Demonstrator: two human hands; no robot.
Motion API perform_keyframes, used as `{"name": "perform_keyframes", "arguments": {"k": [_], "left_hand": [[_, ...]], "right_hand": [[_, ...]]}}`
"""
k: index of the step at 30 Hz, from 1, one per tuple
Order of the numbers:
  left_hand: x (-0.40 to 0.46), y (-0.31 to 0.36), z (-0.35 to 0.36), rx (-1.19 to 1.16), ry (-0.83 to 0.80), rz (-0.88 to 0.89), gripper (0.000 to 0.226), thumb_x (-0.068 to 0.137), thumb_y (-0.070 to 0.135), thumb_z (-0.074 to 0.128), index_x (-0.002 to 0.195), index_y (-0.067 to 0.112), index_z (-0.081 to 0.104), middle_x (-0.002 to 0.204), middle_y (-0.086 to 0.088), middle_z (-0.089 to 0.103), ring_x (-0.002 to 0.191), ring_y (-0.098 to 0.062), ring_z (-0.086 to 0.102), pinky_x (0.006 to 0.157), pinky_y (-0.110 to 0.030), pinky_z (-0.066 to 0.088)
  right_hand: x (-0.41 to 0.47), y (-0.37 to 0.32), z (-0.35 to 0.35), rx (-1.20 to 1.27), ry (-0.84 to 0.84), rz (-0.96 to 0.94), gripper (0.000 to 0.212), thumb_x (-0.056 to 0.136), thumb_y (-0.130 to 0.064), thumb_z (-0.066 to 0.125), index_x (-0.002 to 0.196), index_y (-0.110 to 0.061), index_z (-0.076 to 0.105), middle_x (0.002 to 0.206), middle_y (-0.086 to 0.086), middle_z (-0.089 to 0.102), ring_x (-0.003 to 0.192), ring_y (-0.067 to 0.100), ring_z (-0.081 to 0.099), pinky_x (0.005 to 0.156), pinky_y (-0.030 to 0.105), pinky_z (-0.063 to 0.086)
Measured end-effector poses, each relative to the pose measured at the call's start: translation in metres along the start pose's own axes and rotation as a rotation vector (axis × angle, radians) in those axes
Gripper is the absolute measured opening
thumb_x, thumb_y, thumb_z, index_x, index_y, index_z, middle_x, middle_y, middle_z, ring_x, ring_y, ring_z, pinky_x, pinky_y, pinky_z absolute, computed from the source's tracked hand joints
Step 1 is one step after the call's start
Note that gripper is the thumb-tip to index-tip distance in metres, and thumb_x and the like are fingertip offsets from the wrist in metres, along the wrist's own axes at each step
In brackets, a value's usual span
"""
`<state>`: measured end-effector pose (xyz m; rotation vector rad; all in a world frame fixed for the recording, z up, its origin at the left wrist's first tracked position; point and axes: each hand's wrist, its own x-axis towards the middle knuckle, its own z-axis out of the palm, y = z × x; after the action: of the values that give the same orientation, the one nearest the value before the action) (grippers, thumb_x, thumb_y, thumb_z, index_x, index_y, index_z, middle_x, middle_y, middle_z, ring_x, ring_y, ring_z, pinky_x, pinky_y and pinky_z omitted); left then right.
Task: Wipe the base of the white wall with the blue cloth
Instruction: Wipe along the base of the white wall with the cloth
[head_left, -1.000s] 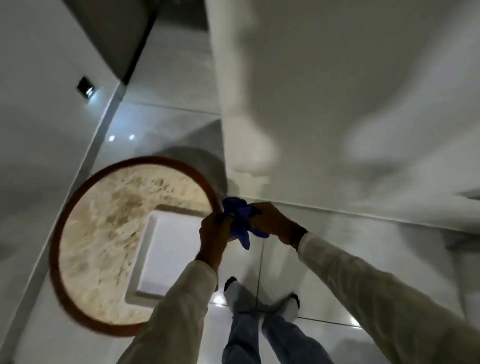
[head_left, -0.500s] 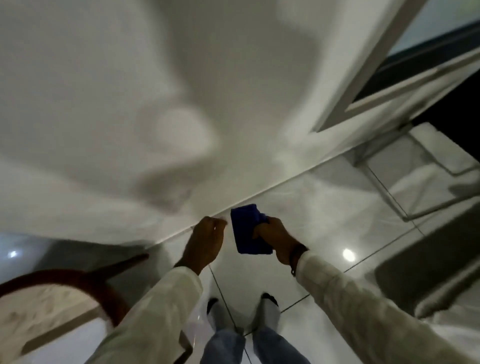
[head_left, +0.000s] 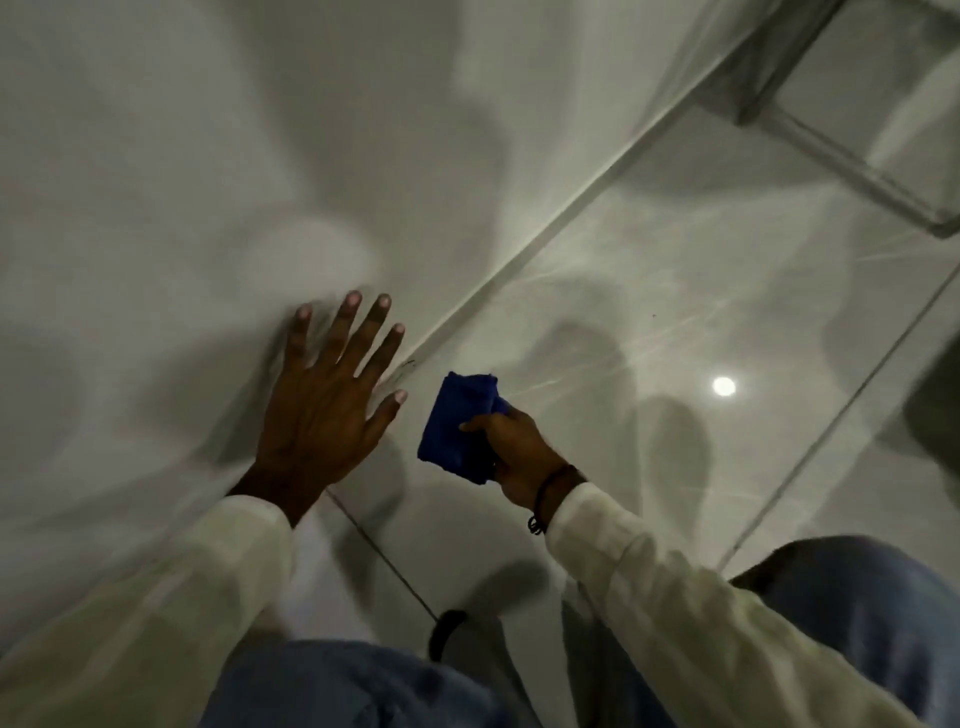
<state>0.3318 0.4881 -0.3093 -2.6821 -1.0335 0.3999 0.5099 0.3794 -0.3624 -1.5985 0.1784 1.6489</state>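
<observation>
Blue cloth (head_left: 457, 426) (unlabelled) in right hand (head_left: 519, 452)

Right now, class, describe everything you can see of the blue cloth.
The blue cloth is a deep, even blue, soft-looking fabric folded into a thick pad with rounded edges. The right hand grips its lower right side, thumb across the front, fingers hidden behind. It is held tilted, its upper end pointing toward the seam where the white wall meets the glossy floor. Whether it touches either surface cannot be told.

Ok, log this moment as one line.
left hand: open, spread on white wall | right hand: holds blue cloth near wall base
</observation>
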Motion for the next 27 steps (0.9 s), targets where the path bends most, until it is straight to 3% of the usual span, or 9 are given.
{"name": "perform_keyframes", "arguments": {"k": [5,8,10,14,16,20,23,25,27], "left_hand": [[0.031,0.006,0.093,0.146,0.122,-0.127,0.077,0.110,0.062,0.026,0.178,0.026,0.016,0.186,-0.010,0.013,0.172,-0.030,0.001,0.131,-0.047,-0.030],[0.044,0.004,0.132,0.263,0.230,-0.167,0.075,0.112,0.058,0.027,0.179,0.025,0.012,0.185,-0.006,0.005,0.166,-0.018,-0.033,0.128,-0.044,-0.037],[0.054,0.000,0.151,0.286,0.275,-0.191,0.075,0.113,0.059,0.025,0.179,0.028,0.004,0.186,-0.002,-0.004,0.162,-0.016,-0.041,0.126,-0.048,-0.037],[0.058,0.002,0.178,0.217,0.284,-0.190,0.072,0.116,0.054,0.026,0.178,0.034,-0.005,0.183,0.004,-0.018,0.169,-0.023,-0.021,0.125,-0.073,-0.002],[0.057,0.005,0.187,0.155,0.280,-0.194,0.069,0.117,0.051,0.023,0.177,0.035,-0.007,0.179,0.008,-0.031,0.163,-0.020,-0.037,0.124,-0.081,0.007],[0.060,0.001,0.196,0.114,0.234,-0.203,0.070,0.117,0.053,0.020,0.176,0.036,-0.014,0.176,0.009,-0.040,0.156,-0.018,-0.050,0.124,-0.085,0.019],[0.059,0.000,0.199,0.098,0.232,-0.201,0.068,0.117,0.055,0.017,0.176,0.037,-0.011,0.179,0.008,-0.034,0.159,-0.017,-0.047,0.123,-0.084,0.023],[0.063,-0.003,0.202,0.126,0.284,-0.194,0.069,0.116,0.055,0.019,0.178,0.034,-0.004,0.180,0.007,-0.030,0.161,-0.016,-0.044,0.121,-0.087,0.023],[0.067,-0.003,0.202,0.129,0.289,-0.170,0.068,0.116,0.054,0.019,0.178,0.034,-0.003,0.181,0.007,-0.027,0.162,-0.018,-0.041,0.122,-0.086,0.023]], "right_hand": [[0.126,0.042,0.005,0.115,-0.026,-0.059,0.052,0.087,0.006,0.063,0.134,-0.015,0.056,0.137,0.020,0.063,0.120,0.039,0.062,0.091,0.048,0.057],[0.187,0.051,0.018,0.186,-0.088,-0.142,0.057,0.084,0.008,0.065,0.135,-0.017,0.055,0.131,0.014,0.064,0.111,0.032,0.064,0.102,0.052,0.056],[0.223,0.053,0.031,0.241,-0.140,-0.212,0.056,0.083,0.009,0.066,0.130,-0.019,0.057,0.122,0.007,0.067,0.113,0.031,0.064,0.106,0.053,0.054],[0.262,0.072,0.060,0.278,-0.161,-0.293,0.041,0.082,0.010,0.067,0.097,-0.029,0.064,0.097,-0.005,0.068,0.092,0.018,0.066,0.087,0.034,0.060],[0.269,0.088,0.078,0.255,-0.138,-0.307,0.039,0.081,0.007,0.066,0.091,-0.030,0.068,0.094,-0.005,0.070,0.090,0.017,0.066,0.080,0.028,0.059],[0.266,0.115,0.096,0.166,-0.223,-0.282,0.038,0.085,0.005,0.064,0.089,-0.032,0.069,0.092,-0.009,0.070,0.091,0.014,0.067,0.090,0.032,0.060],[0.272,0.102,0.085,0.182,-0.162,-0.243,0.030,0.086,0.007,0.062,0.107,-0.011,0.073,0.116,0.015,0.074,0.110,0.034,0.069,0.104,0.048,0.056],[0.285,0.075,0.071,0.273,-0.076,-0.242,0.022,0.086,0.007,0.063,0.094,-0.011,0.071,0.124,0.024,0.071,0.110,0.038,0.069,0.104,0.052,0.056],[0.292,0.060,0.064,0.316,-0.051,-0.232,0.028,0.086,0.006,0.063,0.080,-0.021,0.064,0.111,0.016,0.074,0.110,0.038,0.070,0.102,0.052,0.057]]}}
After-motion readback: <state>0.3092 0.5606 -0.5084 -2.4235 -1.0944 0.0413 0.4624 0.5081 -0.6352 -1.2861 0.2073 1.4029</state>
